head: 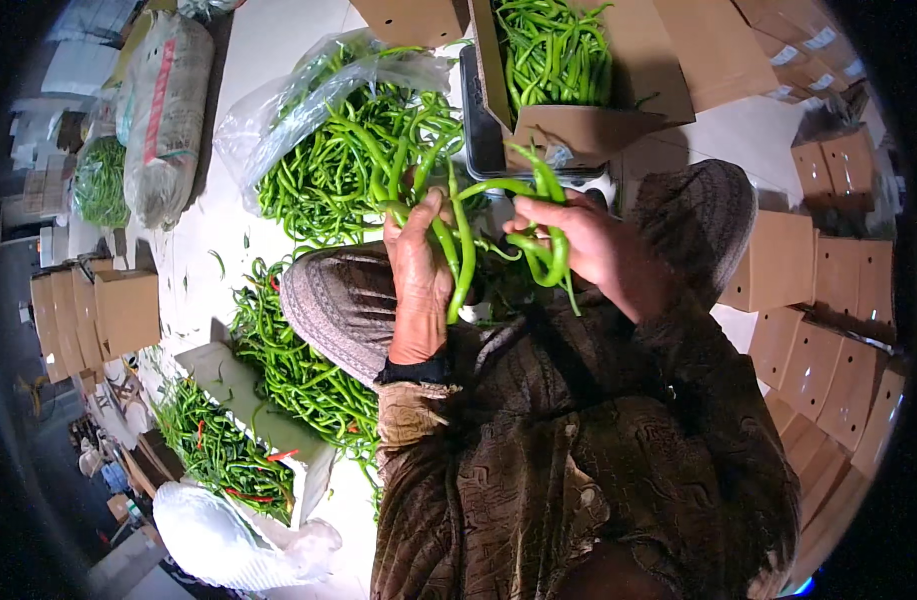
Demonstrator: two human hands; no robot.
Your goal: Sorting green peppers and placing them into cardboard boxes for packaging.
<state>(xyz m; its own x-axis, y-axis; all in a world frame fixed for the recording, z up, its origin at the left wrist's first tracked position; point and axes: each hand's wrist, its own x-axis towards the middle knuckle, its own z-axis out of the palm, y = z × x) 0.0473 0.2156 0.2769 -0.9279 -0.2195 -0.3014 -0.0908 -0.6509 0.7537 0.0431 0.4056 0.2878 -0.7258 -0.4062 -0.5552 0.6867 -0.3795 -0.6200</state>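
My left hand [417, 266] grips several long green chili peppers [464, 259], which stick out above and below the fingers. To its right, my right hand [605, 244] holds more green peppers [557, 251], some of them curled, with tips hanging below the palm. Just beyond my left hand, a large heap of green peppers [316, 176] spills from a clear plastic bag [252, 127]. Ahead of my right hand is an open cardboard carton [571, 127] with green peppers [556, 56] inside. It rests on a dark platform [476, 142].
Left of my knee lies another pepper heap [301, 375], against a white foam box [218, 375] holding green and some red peppers [226, 450]. A white bag [203, 532] sits below. Cartons [826, 367] are stacked at right; a full woven sack [166, 120] lies far left.
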